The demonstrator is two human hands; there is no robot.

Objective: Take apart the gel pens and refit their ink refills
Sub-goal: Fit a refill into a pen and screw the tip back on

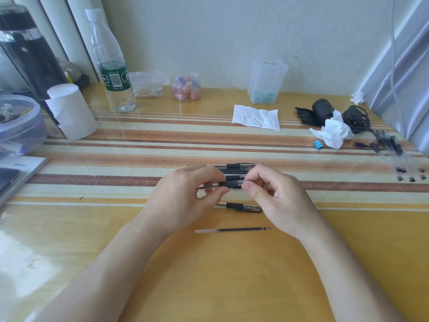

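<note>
**Gel pen gripped between both hands at mid-frame, loose refill below**

Far left edge: a dark tall flask (25, 49) at upper left, a clear lidded tub (17, 122) beneath it, a white roll of paper (72, 112) just to its right. Against the wall: a clear water bottle (111, 73) with green label, a low clear box of cotton swabs (146, 86), a small round jar (185, 87) of pastel pieces.

Centre of the frame, on the striped part of the table (92, 240): left hand (183, 198), fingers closed around the clear barrel of a gel pen (232, 183), thumb and forefinger pinching near the black grip. Pen held level, just above the table. Immediately right: right hand (276, 198), fingers curled, thumb and forefinger pinched together on the pen's clear tip end. Whether tip and barrel are already separated: cannot tell, hidden by the fingers.

Behind the hands, a few more pens (236, 168) lying side by side, partly covered. Just below the held pen, between the two hands, another pen (241, 207) flat on the table. Lower still, between the wrists, a bare ink refill (233, 229) lying level, point toward the right.

Upper right of centre: a flat white tissue (255, 117) and a frosted plastic container (267, 82) by the wall. Farther right: dark cylinder (321, 110), crumpled tissue (334, 133), blue binder clip (317, 144), black charger with cable (355, 117). Right edge: a cluster of clear pen parts (392, 145) with small black caps (411, 175) scattered below.
</note>
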